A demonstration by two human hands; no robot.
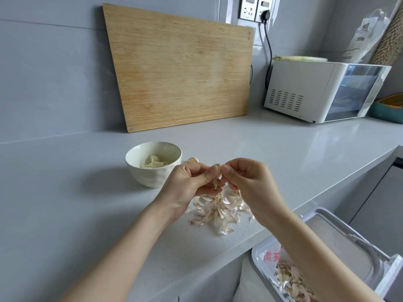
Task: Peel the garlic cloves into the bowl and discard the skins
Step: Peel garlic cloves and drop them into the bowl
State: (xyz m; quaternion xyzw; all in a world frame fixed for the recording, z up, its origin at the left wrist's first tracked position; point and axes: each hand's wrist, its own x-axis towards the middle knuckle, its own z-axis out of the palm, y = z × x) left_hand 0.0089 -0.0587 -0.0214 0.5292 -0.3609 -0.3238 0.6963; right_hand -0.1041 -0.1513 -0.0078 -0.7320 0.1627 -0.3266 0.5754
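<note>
My left hand (pixel 192 182) and my right hand (pixel 246 182) meet over the counter, and both pinch one garlic clove (pixel 216 179) between the fingertips. A strip of skin hangs from the clove. Right below the hands lies a pile of garlic skins (pixel 218 212) on the counter. A white bowl (pixel 150 177) stands just left of my left hand and holds several peeled cloves (pixel 153 162). Behind my left hand, an unpeeled piece of garlic (pixel 193 159) lies on the counter.
A white bin (pixel 322 243) with skins inside stands open below the counter edge at the lower right. A wooden cutting board (pixel 181 70) leans against the back wall. A white microwave (pixel 322 90) sits at the back right, its cable plugged into a socket (pixel 265 14).
</note>
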